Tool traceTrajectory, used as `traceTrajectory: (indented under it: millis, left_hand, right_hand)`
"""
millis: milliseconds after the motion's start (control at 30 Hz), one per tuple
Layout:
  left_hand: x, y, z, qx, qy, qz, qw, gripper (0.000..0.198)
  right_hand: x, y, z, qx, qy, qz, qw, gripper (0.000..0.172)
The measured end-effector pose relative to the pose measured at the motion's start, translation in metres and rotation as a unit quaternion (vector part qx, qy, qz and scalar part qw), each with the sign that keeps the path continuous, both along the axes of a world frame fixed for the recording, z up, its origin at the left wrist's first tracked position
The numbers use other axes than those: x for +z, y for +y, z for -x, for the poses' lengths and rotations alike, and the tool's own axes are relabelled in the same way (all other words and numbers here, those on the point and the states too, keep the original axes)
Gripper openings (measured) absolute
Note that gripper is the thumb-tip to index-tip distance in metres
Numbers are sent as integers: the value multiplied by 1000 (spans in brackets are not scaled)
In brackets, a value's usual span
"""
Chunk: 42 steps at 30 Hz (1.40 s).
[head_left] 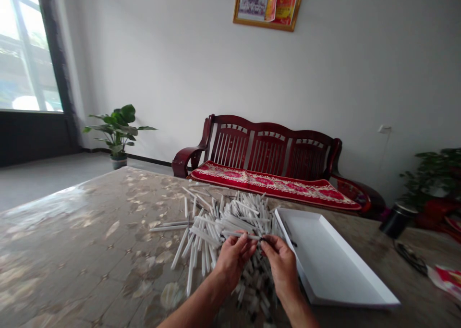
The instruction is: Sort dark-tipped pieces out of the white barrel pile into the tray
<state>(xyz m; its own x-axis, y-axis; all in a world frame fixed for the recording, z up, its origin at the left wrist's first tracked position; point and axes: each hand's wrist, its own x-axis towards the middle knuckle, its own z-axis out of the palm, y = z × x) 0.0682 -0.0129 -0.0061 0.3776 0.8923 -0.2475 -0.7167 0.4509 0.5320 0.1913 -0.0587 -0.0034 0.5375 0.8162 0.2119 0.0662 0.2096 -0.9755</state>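
Observation:
A big heap of white pen tubes (223, 220) lies on the patterned table (90, 232). Both my hands hover over its near side. My left hand (232, 258) pinches one white pen tube (239, 234), held roughly level. My right hand (283, 261) is closed with its fingertips at the tube's right end, on a small dark piece (263, 239) that I cannot make out clearly. A white shallow tray (334, 265) sits just right of my right hand, with one small dark item in its near-left corner.
Loose tubes spread left of the heap (169, 227). A black cup (396, 220), a dark cable (410, 258) and a red packet (448, 280) lie at the table's right. Behind stand a red wooden bench (270, 164) and potted plants (117, 131).

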Motion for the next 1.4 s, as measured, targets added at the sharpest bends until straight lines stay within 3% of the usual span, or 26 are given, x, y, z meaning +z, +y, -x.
traceTrajectory:
  millis: [333, 567, 833, 967, 1167, 1400]
  left_hand:
    - [-1, -1, 0, 0, 18, -19, 1000, 17]
    - [-3, 0, 2, 7, 22, -45, 999, 27]
    - [-2, -8, -2, 12, 28, -71, 997, 34]
    - [0, -9, -3, 26, 36, -77, 996, 35]
    - [1, -7, -2, 20, 45, -71, 996, 36]
    - [-3, -8, -4, 33, 70, -76, 994, 37]
  right_hand:
    - [-1, 0, -3, -29, -125, -22, 992, 25]
    - [-2, -1, -9, -39, -251, -44, 966, 17]
    - [-1, -4, -3, -45, -344, -10, 938, 37]
    - [3, -3, -2, -36, -336, 22, 941, 48]
    - [7, -5, -2, 15, -314, -5, 949, 37]
    - [2, -3, -7, 19, -303, 49, 952, 47]
